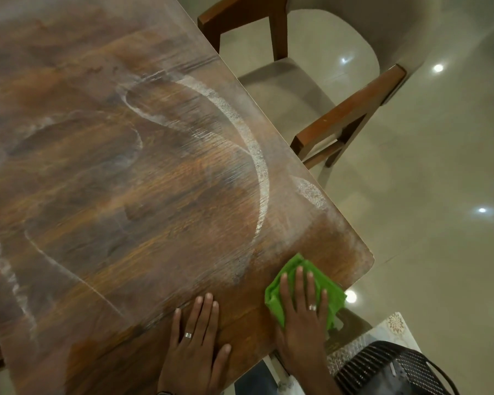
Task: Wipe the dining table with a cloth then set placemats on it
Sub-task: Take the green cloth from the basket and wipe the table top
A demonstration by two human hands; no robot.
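Note:
The dark wooden dining table fills the left and middle of the view, streaked with white curved smears of dust. Near its right corner a folded green cloth lies flat on the wood. My right hand presses down on the cloth with straight, spread fingers. My left hand rests flat on the bare table beside it, fingers straight, holding nothing. No placemats lie on the table.
A wooden chair with a pale padded seat stands pulled out along the table's right edge. A black mesh basket sits on a patterned surface at the bottom right. The glossy tiled floor lies beyond.

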